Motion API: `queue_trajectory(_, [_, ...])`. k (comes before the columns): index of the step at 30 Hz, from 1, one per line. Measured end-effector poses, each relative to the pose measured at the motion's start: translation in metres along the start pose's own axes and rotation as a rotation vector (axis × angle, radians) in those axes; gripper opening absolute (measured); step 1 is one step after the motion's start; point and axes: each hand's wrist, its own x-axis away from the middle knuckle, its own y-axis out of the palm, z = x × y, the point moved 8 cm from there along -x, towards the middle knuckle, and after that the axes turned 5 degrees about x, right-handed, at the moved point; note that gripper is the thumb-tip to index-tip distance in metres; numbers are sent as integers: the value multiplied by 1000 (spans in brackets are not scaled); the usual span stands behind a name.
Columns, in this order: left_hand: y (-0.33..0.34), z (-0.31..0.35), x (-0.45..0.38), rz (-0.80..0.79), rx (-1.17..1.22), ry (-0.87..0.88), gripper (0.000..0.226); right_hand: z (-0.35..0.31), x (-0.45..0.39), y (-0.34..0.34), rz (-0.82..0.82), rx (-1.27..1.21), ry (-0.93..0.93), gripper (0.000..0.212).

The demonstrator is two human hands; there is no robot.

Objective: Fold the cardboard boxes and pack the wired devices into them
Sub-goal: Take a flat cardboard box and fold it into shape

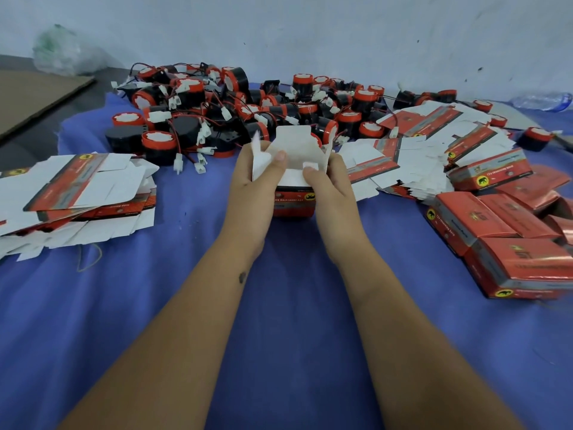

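I am holding one red cardboard box (294, 203) upright on the blue cloth (279, 305), right in the middle of the work area, with its open end facing up and its white flaps (293, 141) standing free. My left hand (252, 184) is gripping the left side of it, thumb pressing on the inner face of the left flap. My right hand (330, 187) is gripping the right side, thumb bearing down on a small inner flap, and the remaining fingers of both hands are wrapping round the far side where I cannot see them.

I am judging this to be the folding step: the box is formed, but I cannot tell whether anything is inside yet. The pile of wired devices (248, 110), black and red with white plugs, is lying just beyond the box. Flat unfolded blanks are stacked to my left (74, 187) and to my right (434, 144), and finished boxes (502, 231) are gathering at the far right.

If the box is empty, the next move is calling for one hand to let go and reach into the pile while the other is keeping the box steady and its mouth open; the tangled leads may be dragging neighbours along
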Motion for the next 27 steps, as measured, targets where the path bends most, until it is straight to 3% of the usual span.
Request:
queue_trajectory(2, [-2,-1,-1,22,3,13,25,-5,3,4,-7,60,-60,28])
queue_trajectory(5, [1,4,-1,-42,66,2,20,-9,6,5,-5,97,-90,37])
queue_trajectory(8, [3,5,0,-102,135,-40,52,-9,5,3,6,95,-87,39])
queue_trajectory(11, [3,9,3,-124,-55,28,30,-13,7,5,-7,90,-113,41])
queue_trajectory(14, [3,11,4,-116,-186,110,43,-10,8,9,-50,49,-98,33])
queue_trajectory(18, [-4,7,0,-24,-110,90,43,0,1,8,-102,-340,98,36])
queue_trajectory(23, [-5,4,-3,-31,-88,49,40,4,-3,6,-129,-221,95,22])
queue_trajectory(27, [-2,9,-2,-46,-47,73,44,0,-2,5,-78,-200,-15,38])
